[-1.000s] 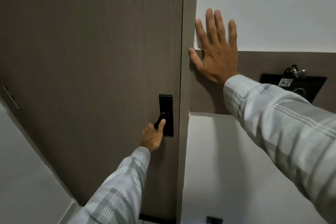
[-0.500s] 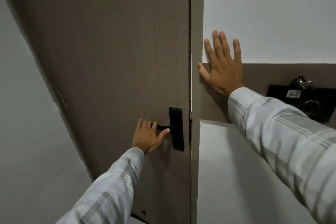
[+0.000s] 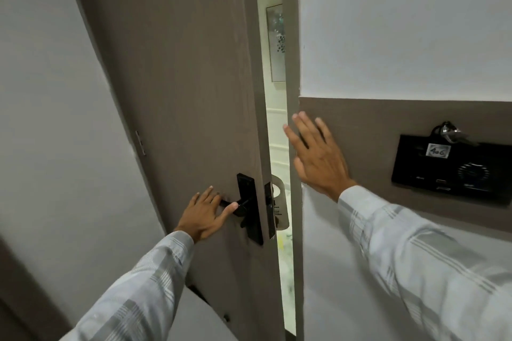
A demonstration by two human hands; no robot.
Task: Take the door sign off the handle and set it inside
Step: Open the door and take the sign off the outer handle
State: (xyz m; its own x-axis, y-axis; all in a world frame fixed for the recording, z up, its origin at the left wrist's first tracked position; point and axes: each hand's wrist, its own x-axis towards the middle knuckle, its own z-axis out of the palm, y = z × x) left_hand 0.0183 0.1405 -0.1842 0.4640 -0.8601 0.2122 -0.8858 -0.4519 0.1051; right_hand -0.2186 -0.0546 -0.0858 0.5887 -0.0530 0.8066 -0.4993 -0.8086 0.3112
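**Door ajar, sign hanging on the far side**

The person's left hand [image 3: 206, 213] is resting on the black door handle [image 3: 235, 206], fingers spread loosely over the lever with the thumb lying along its top toward the black lock plate [image 3: 249, 207]; the fingers are draped rather than clenched, so I cannot tell how firmly the lever is being held. Just past the thumb tip, beyond the lock plate and the edge of the brown door [image 3: 180, 91], the door is standing open by a narrow gap.

In that gap, beside the door's edge at handle height, the white door sign [image 3: 280, 205] is hanging on the door's far side, its rounded top and round hole showing, small dark print below. What it hangs from is hidden by the door's edge.

The right hand [image 3: 315, 158] is lying flat against the brown wall panel [image 3: 388, 119], fingers wide and straight, holding nothing; its fingertips are reaching the door frame [image 3: 291, 63]. Well out from the heel of that hand, a black wall unit [image 3: 454, 171] is sitting on the same panel with a small label and keys [image 3: 450, 131] hanging at its top. Through the gap above the fingertips, a framed picture [image 3: 277, 41] is showing on a pale wall inside.
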